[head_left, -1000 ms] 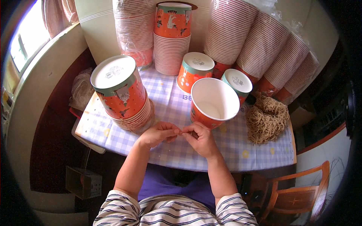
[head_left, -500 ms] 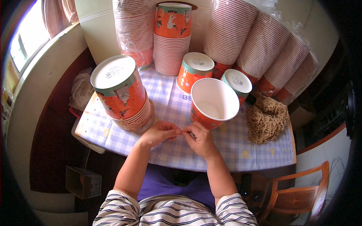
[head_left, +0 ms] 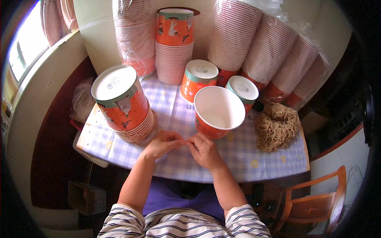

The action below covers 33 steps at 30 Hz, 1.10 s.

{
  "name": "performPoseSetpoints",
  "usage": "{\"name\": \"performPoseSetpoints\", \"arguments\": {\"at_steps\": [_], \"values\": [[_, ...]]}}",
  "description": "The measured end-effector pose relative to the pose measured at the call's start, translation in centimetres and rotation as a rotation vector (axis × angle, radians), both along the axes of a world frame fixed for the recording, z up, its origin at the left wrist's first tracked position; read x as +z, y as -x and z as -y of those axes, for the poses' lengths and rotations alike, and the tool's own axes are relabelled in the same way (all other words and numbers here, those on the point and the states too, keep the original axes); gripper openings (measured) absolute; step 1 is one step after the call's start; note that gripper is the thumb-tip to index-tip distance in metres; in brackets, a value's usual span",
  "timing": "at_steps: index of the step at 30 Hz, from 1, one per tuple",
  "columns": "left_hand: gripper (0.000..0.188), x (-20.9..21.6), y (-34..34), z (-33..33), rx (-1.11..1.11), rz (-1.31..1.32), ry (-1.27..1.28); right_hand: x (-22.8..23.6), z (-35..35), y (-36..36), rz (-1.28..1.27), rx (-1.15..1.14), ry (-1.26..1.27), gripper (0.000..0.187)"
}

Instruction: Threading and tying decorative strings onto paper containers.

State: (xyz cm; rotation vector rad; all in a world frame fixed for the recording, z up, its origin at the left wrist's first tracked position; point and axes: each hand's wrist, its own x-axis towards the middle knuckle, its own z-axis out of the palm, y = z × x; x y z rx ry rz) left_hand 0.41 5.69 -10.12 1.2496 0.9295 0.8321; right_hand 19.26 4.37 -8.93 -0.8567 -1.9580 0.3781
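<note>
My left hand (head_left: pixel 163 145) and my right hand (head_left: pixel 205 151) meet fingertip to fingertip over the near part of the table. Both are closed in a pinch; whatever lies between the fingers is too small to make out. Just beyond my right hand, an orange paper bucket (head_left: pixel 217 119) stands upright, its white inside showing. To the left of my left hand is an upside-down stack of orange paper buckets (head_left: pixel 127 109). Two more upturned buckets, one orange (head_left: pixel 197 84) and one green-based (head_left: pixel 243 90), sit behind the upright one.
A tangled tan heap of thin strands (head_left: pixel 276 129) lies at the table's right. Tall bucket stacks, several in clear plastic (head_left: pixel 234 37), line the back; an unwrapped stack (head_left: pixel 173 59) stands among them. A checkered cloth (head_left: pixel 190 166) covers the table. A wooden chair (head_left: pixel 313 206) stands at lower right.
The view has shifted a little, so the things on the table appear lower and farther left. My hands keep their fingertips together near the same spot.
</note>
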Motion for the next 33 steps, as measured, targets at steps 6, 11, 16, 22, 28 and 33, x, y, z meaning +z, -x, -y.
{"name": "performPoseSetpoints", "arguments": {"at_steps": [6,11,16,22,28,33], "values": [[0.012,-0.9,0.1,-0.2,0.054,0.073,-0.040,0.0,0.1,0.2,0.004,-0.012,-0.023,0.009],[0.012,-1.3,0.2,-0.3,0.046,0.071,-0.041,-0.2,0.1,0.2,-0.008,-0.027,-0.033,0.008],[0.013,-0.9,0.0,0.0,0.045,0.102,-0.062,0.1,0.3,0.2,-0.008,-0.034,-0.028,0.010],[0.014,-0.5,0.0,0.3,0.008,0.098,-0.028,-0.3,0.2,0.3,0.001,-0.030,-0.031,0.008],[0.013,-0.6,-0.2,0.2,-0.008,0.091,-0.074,-0.1,0.3,-0.1,-0.005,0.000,0.004,0.008],[0.013,-0.8,0.4,0.2,-0.002,0.087,-0.107,0.1,0.4,0.6,-0.022,0.018,0.035,0.011]]}}
